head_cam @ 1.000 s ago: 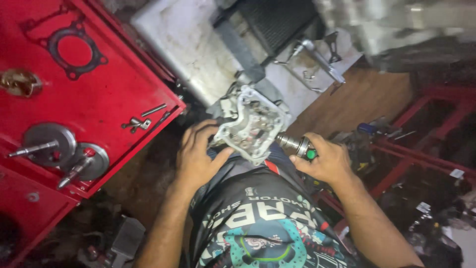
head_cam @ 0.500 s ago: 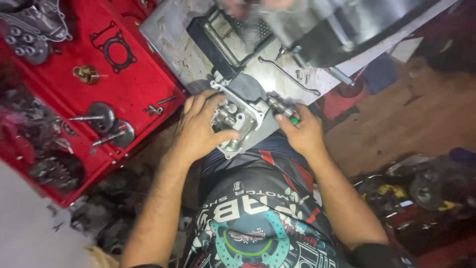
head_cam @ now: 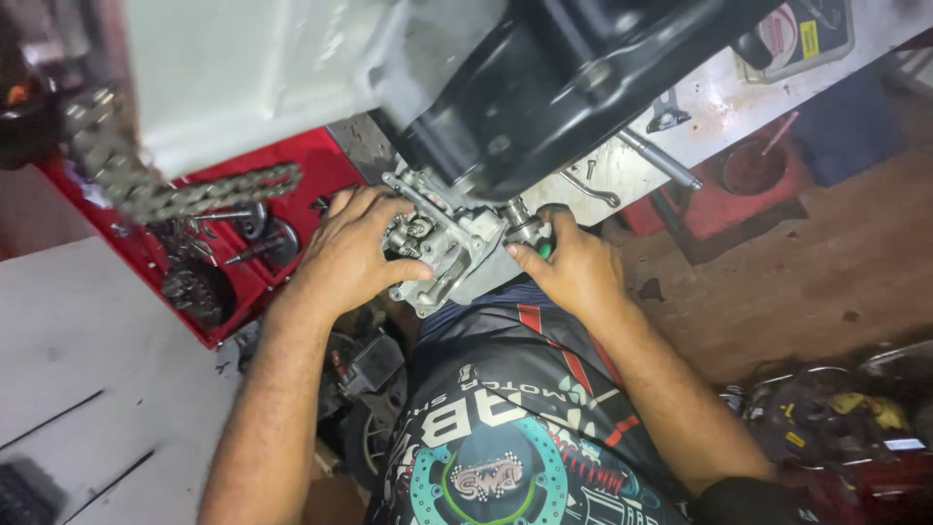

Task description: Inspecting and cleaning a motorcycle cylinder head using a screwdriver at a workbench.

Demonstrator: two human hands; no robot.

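My left hand (head_cam: 352,255) grips a grey cast-metal engine part (head_cam: 449,255) from its left side, fingers wrapped over its edge. My right hand (head_cam: 575,268) is shut on a small tool with a green and black handle (head_cam: 540,239), whose metal tip meets the right side of the part. The part sits over my lap, just below a large black engine casing (head_cam: 564,78) that fills the top of the view. A white body panel (head_cam: 243,68) and a hanging drive chain (head_cam: 185,190) lie close to the camera at the upper left.
A red tray (head_cam: 282,160) at the left holds valves, gears and other metal pieces. A white bench top (head_cam: 719,92) at the upper right carries a wrench and loose bolts. More dark parts lie on the floor at the lower right.
The view has swung and moved closer, so the black casing and the chain now cover the top. Both hands stay on the engine part and tool, which sit higher against the casing.
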